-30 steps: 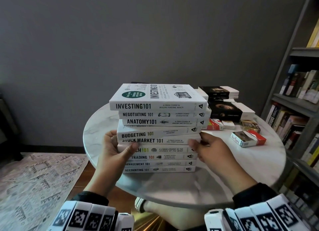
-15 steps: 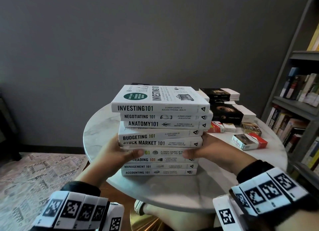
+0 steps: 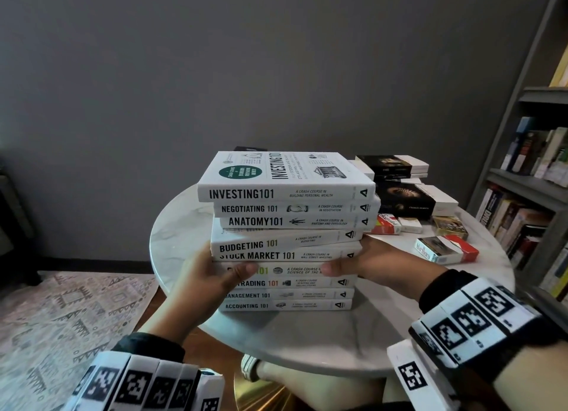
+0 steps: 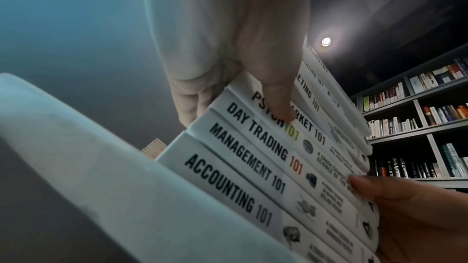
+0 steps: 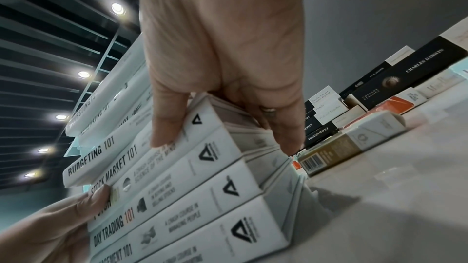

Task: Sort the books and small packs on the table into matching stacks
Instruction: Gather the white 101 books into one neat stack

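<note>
- Stack of white books sits near the front of the round table, nine spines facing me, Investing 101 on top, Accounting 101 at the bottom.
- Handling, my read: hardbacks, stiff, heavy as a block. Smooth covers look slippery, and the upper books already sit skewed, so they'd likely slide if I tilt.
- Best hold, I judge: both short ends low down, squeezing inward, thumbs on the spines.
- Left hand: wrapped around the stack's left end at mid-height, thumb pressed across the Psych 101 spine, fingers behind the stack and mostly hidden.
- Right hand: clamped on the right end at the same level, thumb on the spine face, fingers down the page edges.
- Can't tell whether I'm holding the upper part clear of Day Trading 101 or just squaring it.
- Black books and small packs lie on the table to the right, apart from the stack.
</note>
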A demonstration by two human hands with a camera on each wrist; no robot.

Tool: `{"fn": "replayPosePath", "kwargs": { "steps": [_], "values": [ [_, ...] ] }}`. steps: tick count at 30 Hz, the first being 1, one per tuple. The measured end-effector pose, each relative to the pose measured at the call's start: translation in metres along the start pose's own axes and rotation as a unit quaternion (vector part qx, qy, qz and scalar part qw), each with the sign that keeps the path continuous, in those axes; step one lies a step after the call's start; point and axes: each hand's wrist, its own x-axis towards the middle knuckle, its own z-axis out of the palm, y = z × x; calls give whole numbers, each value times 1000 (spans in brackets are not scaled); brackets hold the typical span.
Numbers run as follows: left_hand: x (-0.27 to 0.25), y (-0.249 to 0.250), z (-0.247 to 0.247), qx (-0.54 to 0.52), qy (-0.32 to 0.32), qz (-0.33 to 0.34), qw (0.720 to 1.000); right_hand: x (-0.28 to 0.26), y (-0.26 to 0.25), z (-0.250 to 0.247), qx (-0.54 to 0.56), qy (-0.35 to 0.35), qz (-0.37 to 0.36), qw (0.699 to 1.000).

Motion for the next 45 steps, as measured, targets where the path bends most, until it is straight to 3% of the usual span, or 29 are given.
{"fn": "replayPosePath", "kwargs": {
  "steps": [10,20,23,28,32,39,42,45],
  "values": [
    [-2,-3,-3,33,19,17,999,-1,2,2,-2,-4,5,1000],
    [-3,0,-6,15,-2,4,1000,-1,3,2,2,-13,8,1000],
    [7,-3,-9,-12,-32,3,999,1,7,0,32,2,1,999],
    [16,2,-10,-158,-116,-24,980,3,12,1,68,-4,-9,998],
    [15,1,-6,-195,-129,-24,972,5,13,0,95,-14,-4,995],
    [14,2,-5,-200,-130,-17,971,4,7,0,20,11,-9,1000],
    [15,3,-6,-210,-135,-27,968,3,7,-3,38,-21,0,999],
    [14,0,-12,-224,-185,-16,957,0,11,-12,98,-78,38,991]
  ]
}}
